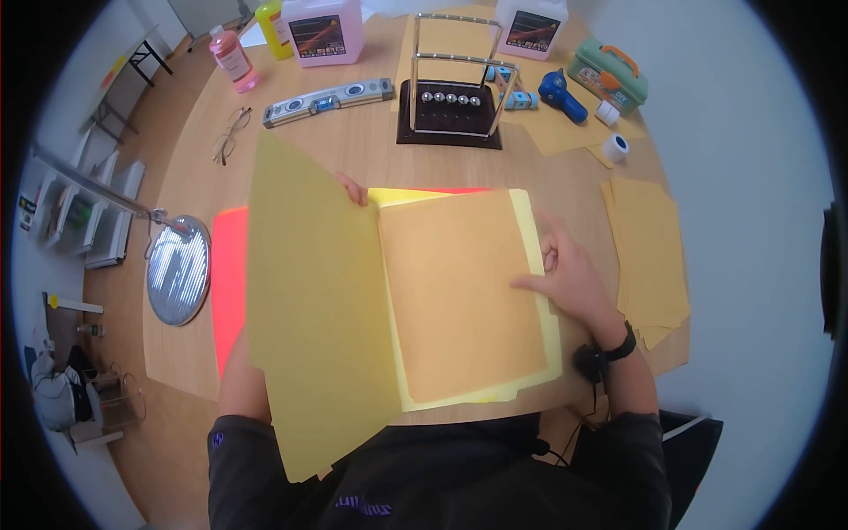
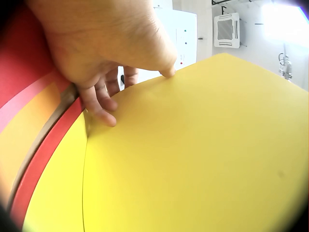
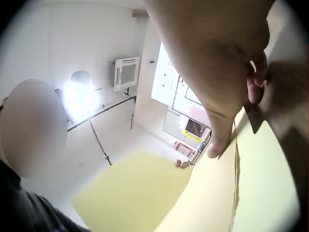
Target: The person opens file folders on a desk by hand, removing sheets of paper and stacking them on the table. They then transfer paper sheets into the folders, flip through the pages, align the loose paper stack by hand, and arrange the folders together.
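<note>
Our wooden table stands beside a pale wall. Near its front edge, the yellow folder lies open around brown sheets, its raised cover overhanging. Our left hand grips that cover; our right hand, loosely relaxed, rests its thumb on the sheets. Bare tabletop separates folder from Newton's cradle; loose papers crowd the right edge.

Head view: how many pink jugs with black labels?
2. One pink jug stands at back left, beside the yellow bottle; the other pink jug at back right, behind the green toolbox. More could be out of frame.
</note>
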